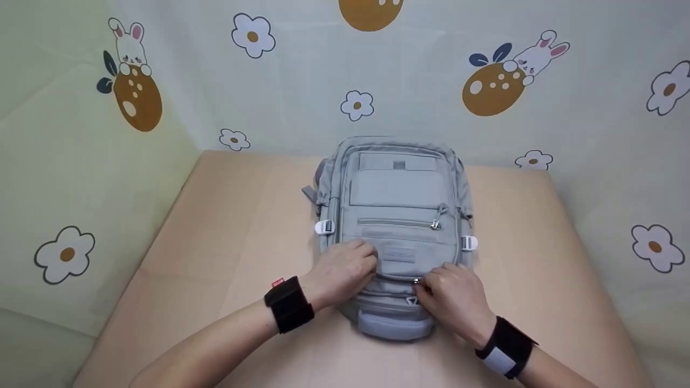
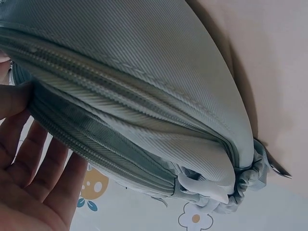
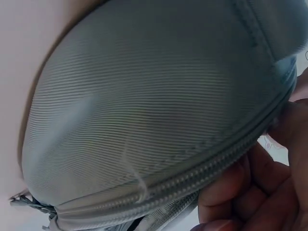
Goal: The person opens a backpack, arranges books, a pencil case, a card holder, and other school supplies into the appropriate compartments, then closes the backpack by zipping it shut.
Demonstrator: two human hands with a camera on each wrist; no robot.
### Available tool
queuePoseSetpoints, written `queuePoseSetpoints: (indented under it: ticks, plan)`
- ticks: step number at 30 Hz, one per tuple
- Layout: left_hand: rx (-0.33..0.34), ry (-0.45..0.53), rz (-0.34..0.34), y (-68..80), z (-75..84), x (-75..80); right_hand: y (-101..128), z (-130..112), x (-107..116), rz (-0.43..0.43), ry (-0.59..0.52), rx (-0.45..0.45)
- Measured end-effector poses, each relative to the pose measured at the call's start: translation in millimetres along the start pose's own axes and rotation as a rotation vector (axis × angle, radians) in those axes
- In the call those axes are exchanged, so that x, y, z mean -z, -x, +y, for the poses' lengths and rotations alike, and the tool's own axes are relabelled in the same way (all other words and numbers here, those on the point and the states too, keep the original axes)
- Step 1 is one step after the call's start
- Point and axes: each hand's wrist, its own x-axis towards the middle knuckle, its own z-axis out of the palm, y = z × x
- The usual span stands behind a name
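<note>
A grey backpack [image 1: 396, 188] lies on its back on the table, its top handle [image 1: 396, 326] toward me. My left hand [image 1: 345, 267] pinches the edge of the front compartment, thumb on the inner side and fingers [image 2: 65, 178] on the outer face. Along that edge run zipper teeth [image 2: 108, 166], parted from the other side. At the right end of the same opening, my right hand [image 1: 453, 291] has curled fingers and pinches a small metal zipper pull [image 1: 416, 282]. Just below it, a second zipper pull [image 1: 412, 300] hangs on the zipper nearer the handle.
The light wooden table [image 1: 242, 226] extends on both sides of the backpack. Patterned cloth [image 1: 302, 81] with rabbits and flowers walls in the back and sides. White strap buckles [image 1: 324, 227] sit at the bag's sides, and a loose strap [image 1: 309, 194] sticks out left.
</note>
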Motion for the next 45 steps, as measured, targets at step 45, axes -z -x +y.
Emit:
queuePoseSetpoints:
  ticks: [45]
  plan:
    - [-0.201,-0.096,-0.035,-80.9,60.9,-5.9,20.9,59.6,26.7,0.041,-0.055,-0.143]
